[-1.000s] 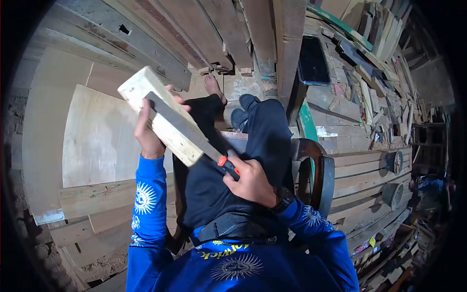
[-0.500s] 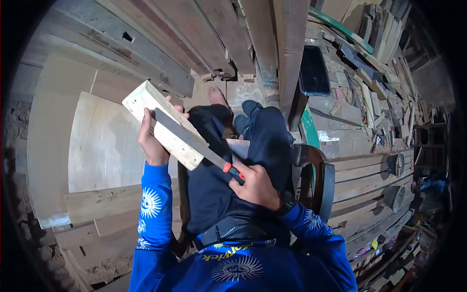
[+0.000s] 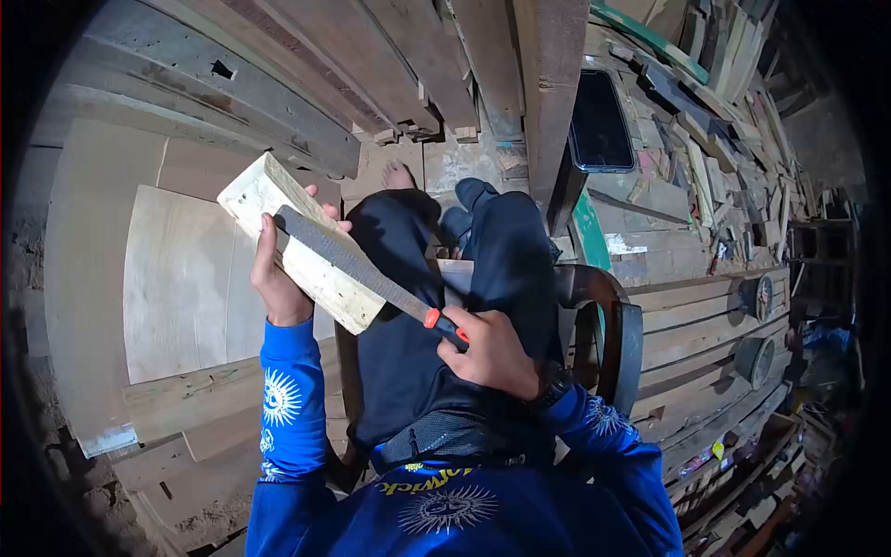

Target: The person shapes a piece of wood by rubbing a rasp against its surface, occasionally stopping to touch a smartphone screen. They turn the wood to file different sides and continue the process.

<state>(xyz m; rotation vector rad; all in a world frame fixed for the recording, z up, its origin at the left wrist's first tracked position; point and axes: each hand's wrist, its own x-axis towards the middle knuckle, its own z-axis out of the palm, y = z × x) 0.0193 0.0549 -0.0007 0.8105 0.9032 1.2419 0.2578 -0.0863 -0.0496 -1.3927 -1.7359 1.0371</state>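
Left hand (image 3: pixel 278 278) clamped around wood block (image 3: pixel 302 243); right hand (image 3: pixel 492 353) fisted on file (image 3: pixel 357 267) handle. File long axis along block, blade flat on top face.

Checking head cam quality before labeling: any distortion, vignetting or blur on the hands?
Head view: strong fisheye, planks bow and corners go black; left hand, wood block, file and right hand are sharp and evenly lit; right edge dim and cluttered.

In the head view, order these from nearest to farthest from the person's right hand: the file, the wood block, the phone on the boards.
1. The file: its handle is gripped in the right hand.
2. The wood block: to the left, under the file blade.
3. The phone: farthest, lying on the boards above.
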